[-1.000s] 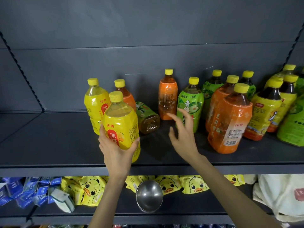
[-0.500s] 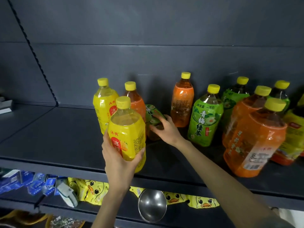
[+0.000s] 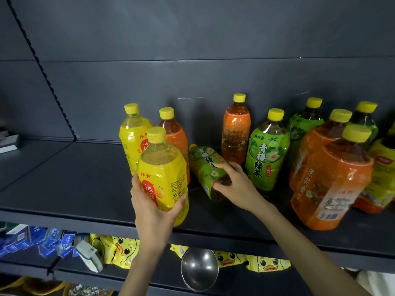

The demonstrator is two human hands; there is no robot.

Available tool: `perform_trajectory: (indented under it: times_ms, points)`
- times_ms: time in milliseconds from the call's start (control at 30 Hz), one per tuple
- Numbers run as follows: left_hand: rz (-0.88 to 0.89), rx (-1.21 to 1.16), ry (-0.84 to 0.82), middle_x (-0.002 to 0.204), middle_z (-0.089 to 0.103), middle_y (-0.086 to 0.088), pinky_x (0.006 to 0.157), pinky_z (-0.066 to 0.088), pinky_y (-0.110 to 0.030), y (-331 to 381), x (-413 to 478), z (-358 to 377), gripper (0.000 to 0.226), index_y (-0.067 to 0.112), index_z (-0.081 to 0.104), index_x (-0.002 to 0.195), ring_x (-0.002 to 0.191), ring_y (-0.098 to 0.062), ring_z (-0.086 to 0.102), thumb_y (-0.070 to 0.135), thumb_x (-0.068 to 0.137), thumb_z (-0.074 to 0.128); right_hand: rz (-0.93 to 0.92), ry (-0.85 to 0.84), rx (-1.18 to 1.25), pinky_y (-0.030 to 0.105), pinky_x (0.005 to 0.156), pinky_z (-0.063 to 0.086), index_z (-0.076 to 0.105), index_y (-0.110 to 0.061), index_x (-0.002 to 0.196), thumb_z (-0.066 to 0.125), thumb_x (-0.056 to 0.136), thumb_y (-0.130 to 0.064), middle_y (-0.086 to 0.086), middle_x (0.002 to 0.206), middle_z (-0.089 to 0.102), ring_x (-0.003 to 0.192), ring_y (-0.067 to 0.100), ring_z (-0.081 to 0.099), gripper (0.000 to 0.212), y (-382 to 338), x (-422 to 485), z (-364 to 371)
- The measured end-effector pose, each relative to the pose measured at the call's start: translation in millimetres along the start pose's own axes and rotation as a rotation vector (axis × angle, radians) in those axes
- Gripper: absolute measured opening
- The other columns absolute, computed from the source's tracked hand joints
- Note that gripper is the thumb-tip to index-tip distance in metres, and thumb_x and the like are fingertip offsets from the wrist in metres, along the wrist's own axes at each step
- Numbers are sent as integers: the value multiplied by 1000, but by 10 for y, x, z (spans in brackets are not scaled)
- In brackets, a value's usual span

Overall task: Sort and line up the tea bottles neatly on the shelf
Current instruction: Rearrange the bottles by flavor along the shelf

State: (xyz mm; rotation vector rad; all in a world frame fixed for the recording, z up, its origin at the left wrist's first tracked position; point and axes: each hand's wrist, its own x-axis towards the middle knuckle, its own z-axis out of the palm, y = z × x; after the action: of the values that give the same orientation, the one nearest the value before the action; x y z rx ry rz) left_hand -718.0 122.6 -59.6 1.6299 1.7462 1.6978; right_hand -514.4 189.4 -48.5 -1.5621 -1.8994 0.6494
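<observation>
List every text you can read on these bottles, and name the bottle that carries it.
"青梅绿茶", "两瓶量 一瓶价": upright green bottle.
"冰": yellow bottle held in the left hand.
"绿": tipped-over green bottle gripped by the right hand.
Front orange bottle and all fine print: too blurred to read.

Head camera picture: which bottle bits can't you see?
Head view:
- tipped green-label plastic bottle: partly covered by the right hand.
- back-left orange-label bottle: label hidden by the big yellow-label plastic bottle in the left hand.
- far-right yellow-label bottle: cut off by the frame edge.
</observation>
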Motion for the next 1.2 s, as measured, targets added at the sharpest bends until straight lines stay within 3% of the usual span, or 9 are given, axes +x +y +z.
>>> perform_trajectory:
  times_ms: [167,333,433,533,833,1200]
  points:
    - [-9,-8,-6,140,34,-2,92,34,-32,23,-15,0,114,21,14,146,130,-19,35,51,56,77,22,-90,-182,44,106,35,38,-33,136,53,89,-52,4,145,31,132,27,34,53,-124,45,-230]
    - [-13,-10,-7,138,35,-2,93,35,-33,33,-26,-16,114,19,14,147,129,-20,36,51,57,77,117,-186,-354,51,107,33,17,-34,148,41,85,-71,15,151,25,136,38,28,77,-383,476,-224]
    - [-17,-9,-13,139,35,-3,92,35,-33,30,-27,-21,115,19,14,147,130,-21,36,53,56,76,203,-317,-475,52,107,30,5,-30,151,47,82,-71,19,153,17,138,42,22,91,-502,684,-182]
    - [-17,-5,-15,139,35,-4,93,36,-33,33,-25,-21,115,18,14,147,130,-21,36,54,56,76,268,-380,-443,49,105,35,0,-30,151,58,82,-62,20,150,19,134,42,30,96,-553,806,-148]
    - [-28,10,-19,138,36,-6,91,37,-36,51,-21,-13,116,16,15,147,129,-23,36,51,56,76,186,-80,-222,39,92,46,28,-29,143,68,75,-52,10,131,50,116,31,52,82,-346,754,-59]
    - [-39,18,-17,138,36,-7,89,36,-36,80,-22,-17,116,16,15,147,129,-23,36,53,55,75,19,319,-126,42,92,41,24,-42,142,70,74,-46,6,134,41,123,28,43,82,-345,604,21]
